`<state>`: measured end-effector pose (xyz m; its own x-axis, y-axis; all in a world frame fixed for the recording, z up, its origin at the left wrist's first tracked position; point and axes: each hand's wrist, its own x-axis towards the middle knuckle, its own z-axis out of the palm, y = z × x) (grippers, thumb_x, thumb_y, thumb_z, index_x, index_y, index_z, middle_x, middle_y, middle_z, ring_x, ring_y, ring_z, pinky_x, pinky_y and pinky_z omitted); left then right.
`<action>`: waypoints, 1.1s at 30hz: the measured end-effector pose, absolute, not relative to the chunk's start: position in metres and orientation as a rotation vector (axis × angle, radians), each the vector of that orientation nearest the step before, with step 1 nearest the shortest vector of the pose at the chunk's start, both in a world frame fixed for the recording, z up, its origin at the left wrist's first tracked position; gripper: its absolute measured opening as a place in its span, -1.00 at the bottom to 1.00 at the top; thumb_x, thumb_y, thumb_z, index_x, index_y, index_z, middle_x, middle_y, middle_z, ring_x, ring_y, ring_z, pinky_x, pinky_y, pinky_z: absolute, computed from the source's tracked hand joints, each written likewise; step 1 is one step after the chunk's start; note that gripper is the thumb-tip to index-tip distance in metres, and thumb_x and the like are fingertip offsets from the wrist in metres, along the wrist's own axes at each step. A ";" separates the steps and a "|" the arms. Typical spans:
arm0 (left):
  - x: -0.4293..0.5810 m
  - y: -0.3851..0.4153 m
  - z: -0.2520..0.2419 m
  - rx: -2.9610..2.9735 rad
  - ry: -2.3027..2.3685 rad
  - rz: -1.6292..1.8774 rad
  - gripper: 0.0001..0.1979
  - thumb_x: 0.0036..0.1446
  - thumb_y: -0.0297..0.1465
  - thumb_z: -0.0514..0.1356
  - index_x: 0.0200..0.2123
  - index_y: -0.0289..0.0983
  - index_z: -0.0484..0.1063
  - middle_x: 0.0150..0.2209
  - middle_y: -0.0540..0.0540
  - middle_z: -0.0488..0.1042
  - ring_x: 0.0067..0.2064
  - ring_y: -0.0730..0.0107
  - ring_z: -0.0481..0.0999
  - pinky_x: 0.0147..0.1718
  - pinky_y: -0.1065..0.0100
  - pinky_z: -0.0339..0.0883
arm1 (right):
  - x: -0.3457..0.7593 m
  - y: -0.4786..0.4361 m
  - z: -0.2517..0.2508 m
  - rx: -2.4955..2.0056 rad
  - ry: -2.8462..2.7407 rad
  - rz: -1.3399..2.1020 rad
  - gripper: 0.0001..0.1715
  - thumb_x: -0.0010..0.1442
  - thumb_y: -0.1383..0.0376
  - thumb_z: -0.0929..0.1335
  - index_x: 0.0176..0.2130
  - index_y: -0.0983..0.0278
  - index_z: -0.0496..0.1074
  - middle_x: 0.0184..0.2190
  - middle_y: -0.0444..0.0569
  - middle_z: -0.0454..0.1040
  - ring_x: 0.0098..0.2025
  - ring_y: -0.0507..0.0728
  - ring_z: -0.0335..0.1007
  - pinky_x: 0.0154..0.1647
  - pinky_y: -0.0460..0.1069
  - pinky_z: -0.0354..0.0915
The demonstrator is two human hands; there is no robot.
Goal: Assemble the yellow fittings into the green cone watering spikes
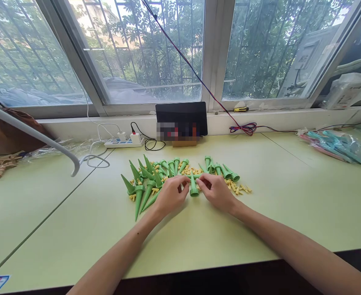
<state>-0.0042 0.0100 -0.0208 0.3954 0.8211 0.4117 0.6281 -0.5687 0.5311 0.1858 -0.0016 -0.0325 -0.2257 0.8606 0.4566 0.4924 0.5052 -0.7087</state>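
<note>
A green plastic spike (194, 189) with a ribbed collar is between my two hands, its collar toward me and its point away. My left hand (172, 192) is just left of it, thumb and fingers curled into a pinch. Close on its right side, my right hand (215, 191) also pinches, fingertips near the spike's shaft. Whatever is in either pinch is too small or hidden to make out. Around the hands lies a pile of similar green spikes (148, 189), some upright on their collars, others lying down. Small yellow plastic pieces (236, 188) are scattered among them.
At the back stands a dark tablet (181, 112) on a brown stand (184, 143). A power strip (123, 143) with cables is left of it. A white curved bar (33, 133) reaches in from the left. Bagged light-blue items (337, 144) lie right; a yellow cutter (241, 109) rests on the sill.
</note>
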 end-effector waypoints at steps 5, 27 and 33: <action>-0.004 0.010 -0.022 2.421 1.245 0.827 -0.83 0.16 -0.49 0.09 -0.33 -0.24 0.49 -0.42 -0.02 0.52 -0.45 0.42 0.40 -0.40 0.41 0.24 | 0.188 0.000 -0.031 -1.166 -1.941 0.360 -0.71 0.32 0.31 0.24 -0.02 0.32 0.43 -0.19 0.06 0.57 -0.32 0.12 0.45 -0.25 -0.02 0.30; -0.003 0.009 -0.022 2.453 1.213 0.805 -0.82 0.19 -0.49 0.07 -0.36 -0.24 0.47 -0.43 -0.04 0.50 -0.40 0.37 0.43 -0.38 0.39 0.24 | 0.190 0.005 -0.041 -1.373 -2.263 0.265 -0.46 0.29 0.46 0.17 0.23 0.33 0.25 0.07 0.20 0.44 0.00 0.28 0.45 -0.05 0.07 0.32; -0.002 0.008 -0.023 2.470 1.222 0.765 -0.82 0.20 -0.49 0.06 -0.38 -0.24 0.45 -0.44 -0.03 0.47 -0.40 0.37 0.41 -0.37 0.39 0.21 | 0.189 0.007 -0.043 -1.382 -2.307 0.223 -0.57 0.33 0.42 0.16 0.12 0.29 0.35 0.13 0.17 0.37 -0.05 0.25 0.47 -0.13 0.04 0.31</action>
<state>-0.0024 0.0085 -0.0227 0.5018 0.7980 0.3338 0.6491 -0.6025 0.4644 0.1886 0.0066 -0.0426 -0.4041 0.8687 0.2863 0.7978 0.4879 -0.3543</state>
